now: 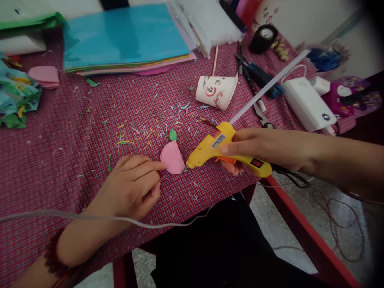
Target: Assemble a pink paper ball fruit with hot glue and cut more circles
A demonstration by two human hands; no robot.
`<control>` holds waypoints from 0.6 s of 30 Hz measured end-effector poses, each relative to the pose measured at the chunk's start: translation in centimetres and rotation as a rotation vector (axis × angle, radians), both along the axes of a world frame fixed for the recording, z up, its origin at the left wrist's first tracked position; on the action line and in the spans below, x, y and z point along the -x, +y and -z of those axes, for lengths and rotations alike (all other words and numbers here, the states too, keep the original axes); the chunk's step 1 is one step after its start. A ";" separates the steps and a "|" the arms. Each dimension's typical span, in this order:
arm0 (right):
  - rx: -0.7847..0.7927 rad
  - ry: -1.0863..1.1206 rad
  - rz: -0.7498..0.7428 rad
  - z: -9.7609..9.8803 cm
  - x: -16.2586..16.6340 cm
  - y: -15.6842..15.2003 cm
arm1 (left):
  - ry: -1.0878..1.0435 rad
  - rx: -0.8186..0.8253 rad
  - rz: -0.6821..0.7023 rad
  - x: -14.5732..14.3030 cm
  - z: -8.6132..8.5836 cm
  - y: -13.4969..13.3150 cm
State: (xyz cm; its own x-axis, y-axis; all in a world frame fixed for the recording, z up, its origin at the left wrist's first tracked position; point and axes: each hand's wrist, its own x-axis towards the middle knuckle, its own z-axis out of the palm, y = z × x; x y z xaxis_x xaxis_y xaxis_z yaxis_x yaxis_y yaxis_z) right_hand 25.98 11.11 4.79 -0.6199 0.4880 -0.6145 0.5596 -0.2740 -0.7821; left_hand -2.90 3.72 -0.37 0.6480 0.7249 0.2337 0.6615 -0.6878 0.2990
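Note:
A yellow hot glue gun (212,147) is gripped in my right hand (240,150), its fingers around the handle by the orange trigger. A long translucent glue stick (270,86) sticks out of its back end. The nozzle points left and reaches the right edge of a rounded pink cutout (172,158) lying on the cloth. My left hand (132,184) rests on the table with its fingers curled, the index fingertip pressed on the cutout's left edge; its thumb is partly hidden. A small green leaf-shaped piece (173,135) lies against the cutout's top.
Scraps litter the checked tablecloth (90,160). A paper cup (216,92) lies on its side behind the gun. Coloured sheets (126,36) are stacked at the back. Scissors (264,116), black tape (264,38) and a white power bank (309,104) sit right. A white cord (99,218) crosses my left forearm.

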 end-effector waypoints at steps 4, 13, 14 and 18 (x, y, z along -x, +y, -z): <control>-0.363 0.091 -0.040 0.1 -0.3 -1.7 | -0.003 -0.012 0.010 0.0 0.1 -0.1; -0.620 0.197 -0.120 3.1 -0.1 -2.5 | -0.007 -0.054 0.017 0.1 0.2 -0.2; -0.605 0.197 -0.116 3.2 -0.2 -2.5 | -0.009 -0.052 0.018 0.1 0.1 -0.3; -0.559 0.196 -0.089 3.3 -0.4 -2.5 | -0.016 -0.032 0.015 0.1 0.1 -0.3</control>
